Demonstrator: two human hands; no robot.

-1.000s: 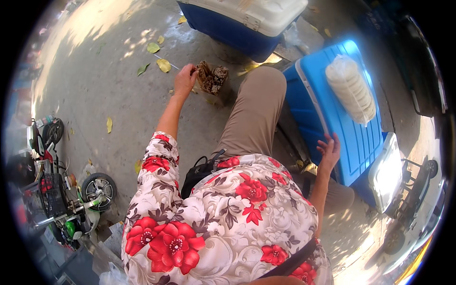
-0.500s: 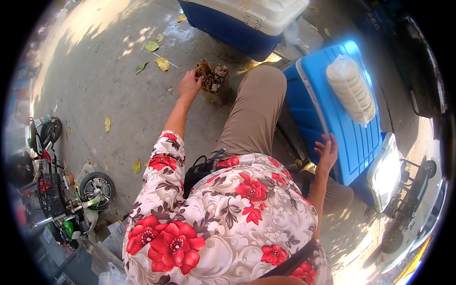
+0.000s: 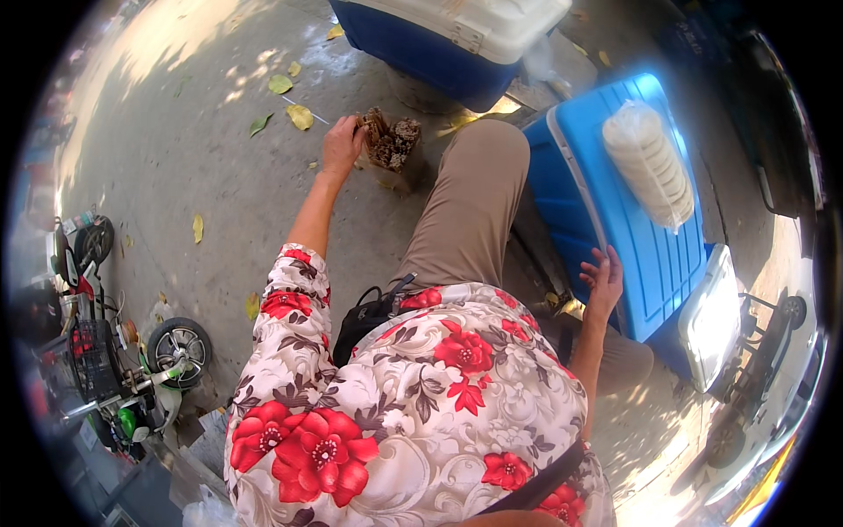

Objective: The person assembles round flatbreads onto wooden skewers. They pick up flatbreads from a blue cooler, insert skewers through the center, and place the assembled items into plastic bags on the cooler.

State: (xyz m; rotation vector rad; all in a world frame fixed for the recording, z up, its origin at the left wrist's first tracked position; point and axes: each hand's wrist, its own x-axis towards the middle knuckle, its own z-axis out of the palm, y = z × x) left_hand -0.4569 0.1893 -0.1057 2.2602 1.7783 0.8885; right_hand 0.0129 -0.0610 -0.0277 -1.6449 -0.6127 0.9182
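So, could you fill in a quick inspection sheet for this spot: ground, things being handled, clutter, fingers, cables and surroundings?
Surface: grey paved ground, part shaded, part sunlit.
Job's things: small open container standing on the ground, with brown bundled pieces showing at its top.
Clutter: scattered yellow and green leaves.
Fingers: left fingers at the container's left edge, grip unclear; right fingers loosely bent near the blue box, holding nothing visible.
Cables: nothing seen near the hands.
Surroundings: blue box with a clear bag of pale round pieces on its lid; blue-and-white cooler ahead; two-wheeler's wheel at left.
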